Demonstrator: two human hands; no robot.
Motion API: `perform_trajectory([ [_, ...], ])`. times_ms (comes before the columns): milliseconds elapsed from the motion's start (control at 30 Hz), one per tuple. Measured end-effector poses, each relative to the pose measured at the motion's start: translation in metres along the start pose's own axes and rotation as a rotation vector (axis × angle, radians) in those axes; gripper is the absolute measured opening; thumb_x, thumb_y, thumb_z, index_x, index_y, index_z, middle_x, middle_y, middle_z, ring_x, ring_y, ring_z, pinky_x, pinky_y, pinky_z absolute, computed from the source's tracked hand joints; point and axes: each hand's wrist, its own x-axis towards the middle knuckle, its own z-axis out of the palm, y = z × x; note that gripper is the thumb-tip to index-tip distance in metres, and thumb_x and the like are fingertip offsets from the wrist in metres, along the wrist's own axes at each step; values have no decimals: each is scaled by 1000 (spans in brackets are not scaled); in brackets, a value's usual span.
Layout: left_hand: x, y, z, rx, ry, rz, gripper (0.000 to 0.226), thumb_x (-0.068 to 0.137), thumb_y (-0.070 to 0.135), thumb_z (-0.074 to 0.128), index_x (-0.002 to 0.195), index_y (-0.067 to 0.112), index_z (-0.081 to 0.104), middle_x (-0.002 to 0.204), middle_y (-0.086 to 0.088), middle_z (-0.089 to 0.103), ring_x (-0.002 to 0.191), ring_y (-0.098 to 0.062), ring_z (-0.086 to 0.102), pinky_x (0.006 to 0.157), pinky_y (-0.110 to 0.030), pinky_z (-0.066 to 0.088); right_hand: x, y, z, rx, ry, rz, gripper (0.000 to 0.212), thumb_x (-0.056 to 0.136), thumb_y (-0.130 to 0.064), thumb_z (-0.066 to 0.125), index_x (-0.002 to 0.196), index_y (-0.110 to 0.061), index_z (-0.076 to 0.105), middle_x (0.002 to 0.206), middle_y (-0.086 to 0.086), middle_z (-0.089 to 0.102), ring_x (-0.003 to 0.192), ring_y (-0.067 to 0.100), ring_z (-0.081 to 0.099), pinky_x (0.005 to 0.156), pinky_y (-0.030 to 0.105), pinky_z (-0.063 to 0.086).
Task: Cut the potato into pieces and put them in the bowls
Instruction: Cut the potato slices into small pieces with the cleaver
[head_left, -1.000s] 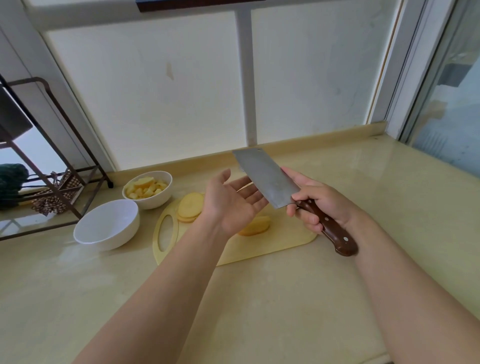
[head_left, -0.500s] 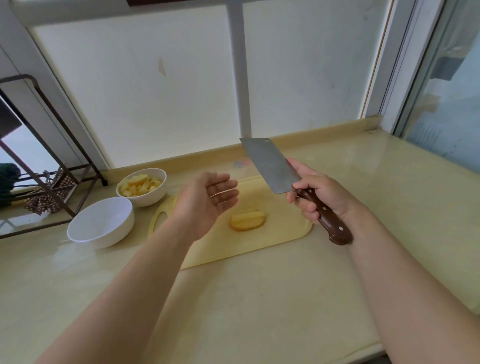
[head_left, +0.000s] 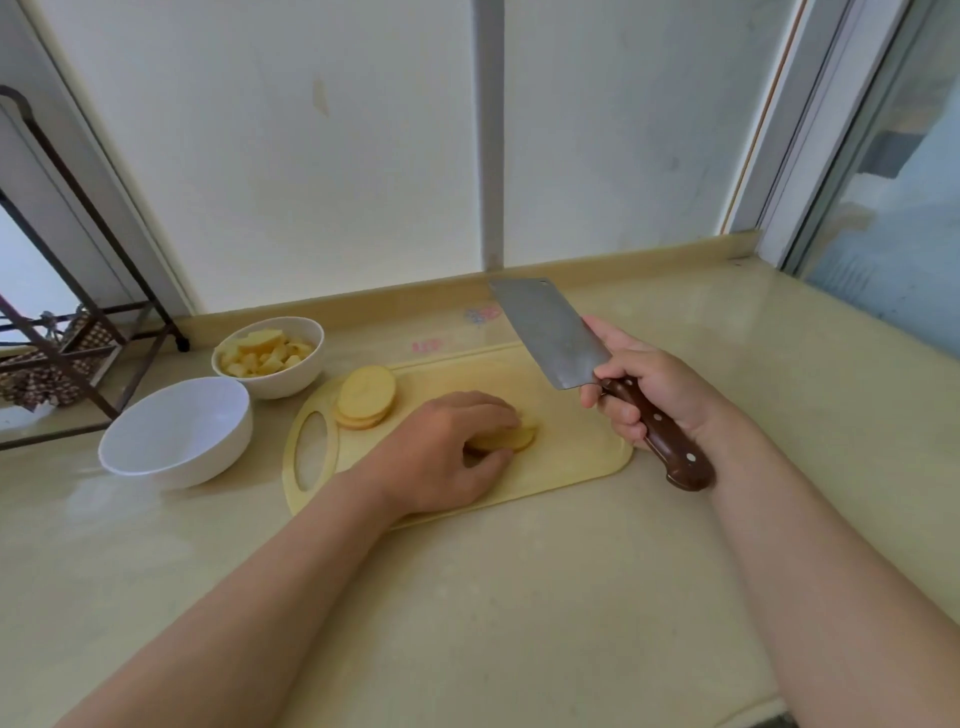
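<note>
Left hand (head_left: 447, 447), spread in air a moment ago, now curls round potato slices (head_left: 506, 440) mid cutting board (head_left: 571, 457). Right hand (head_left: 644, 389) grips cleaver (head_left: 550, 332) raised at right — slices steadied, cut likely next.

Soft, even daylight comes through the frosted window panes (head_left: 249, 171) behind the counter (head_left: 519, 623), leaving the scene bright with little contrast. The glossy counter carries a pale sheen beside the white bowl (head_left: 176, 431). Shadows are faint: a soft one lies under the left hand (head_left: 441, 452) on the cutting board (head_left: 571, 441). The cleaver (head_left: 550, 332) blade reads dull grey. The wide lens bows the window frames and the rack (head_left: 78, 312) at the edges. The potato piece (head_left: 511, 439) looks soft, perhaps from compression.
</note>
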Motion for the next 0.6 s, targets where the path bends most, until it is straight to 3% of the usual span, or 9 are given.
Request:
perform_trajectory([
  [167, -2, -4, 1, 17, 31, 39, 30, 81, 18, 70, 109, 9, 73, 114, -5, 69, 103, -18, 64, 90, -27, 51, -3, -1, -1, -113, 63, 9, 63, 100, 2, 36, 147, -40, 44, 72, 19, 63, 36, 13, 44, 32, 19, 34],
  [367, -3, -2, 0, 11, 14, 26, 29, 80, 17, 62, 106, 8, 70, 105, -4, 67, 92, -21, 62, 83, -31, 51, -32, -19, 15, -538, 182, 67, 80, 97, 4, 42, 157, -48, 32, 80, 26, 73, 43, 21, 52, 39, 27, 45],
  [600, -3, -3, -1, 29, -14, 34, 27, 81, 20, 60, 104, 10, 70, 98, -3, 68, 88, -23, 62, 82, -36, 50, -53, -23, 59, -930, 204, 109, 89, 95, -4, 38, 159, -58, 10, 78, 17, 75, 49, 23, 63, 47, 33, 54],
])
